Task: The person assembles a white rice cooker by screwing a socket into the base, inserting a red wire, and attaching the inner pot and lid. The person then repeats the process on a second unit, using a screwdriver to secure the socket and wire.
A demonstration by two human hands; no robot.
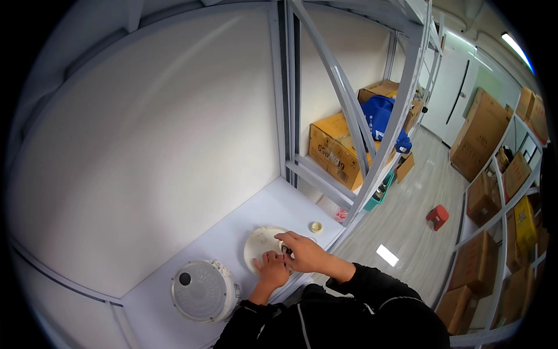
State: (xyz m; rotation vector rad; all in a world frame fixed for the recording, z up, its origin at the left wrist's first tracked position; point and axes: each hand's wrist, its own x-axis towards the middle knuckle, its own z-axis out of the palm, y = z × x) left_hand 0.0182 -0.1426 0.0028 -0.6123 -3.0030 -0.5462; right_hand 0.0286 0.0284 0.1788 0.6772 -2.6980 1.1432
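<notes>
On the pale shelf top lies a round off-white disc, like a shallow lid or plate, with small marks on its face. My right hand is over its right part, fingers curled around a small, partly dark thing that they mostly hide. Beside it, my left hand rests on the disc's near part, thumb and fingers apart. The fingertips of both hands come close together. To the left stands a white round drum-like housing with a greyish top and a black round spot.
A small cream ring, like a tape roll, lies right of the disc. Grey metal posts rise at the right. Beyond are cardboard boxes, a blue cloth bag, a red stool on the floor and a box-filled rack.
</notes>
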